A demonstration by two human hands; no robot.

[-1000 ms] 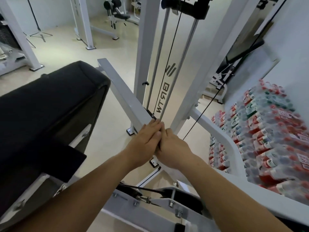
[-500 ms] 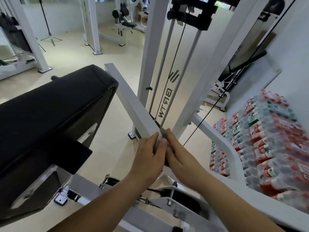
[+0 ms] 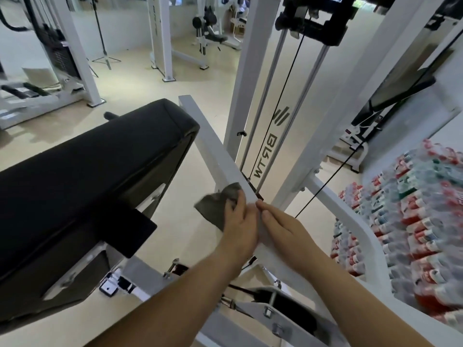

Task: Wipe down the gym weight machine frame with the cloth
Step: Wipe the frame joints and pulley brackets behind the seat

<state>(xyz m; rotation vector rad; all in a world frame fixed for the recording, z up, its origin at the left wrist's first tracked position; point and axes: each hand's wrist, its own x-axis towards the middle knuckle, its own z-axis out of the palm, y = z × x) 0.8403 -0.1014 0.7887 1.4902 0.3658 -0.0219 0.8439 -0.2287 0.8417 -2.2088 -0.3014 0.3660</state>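
My hands, clasped together half a second ago, have parted; my left hand (image 3: 239, 221) grips the crumpled grey cloth (image 3: 215, 209), now showing at its ten o'clock, against the smooth white square-tube frame bar (image 3: 213, 146); my right hand (image 3: 280, 224) rests on it, fingers straight.

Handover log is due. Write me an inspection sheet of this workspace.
Surface: white frame bar slants up from the hands.
Job's things: grey cloth bunched against the bar's left side.
Clutter: shrink-wrapped bottle packs stacked at right.
Hands: left hand grips the cloth on the bar; right hand rests flat on the bar, empty.
Cables: black cable runs taut between two guide rods.
Surroundings: black pad at left; other white machines across the floor.
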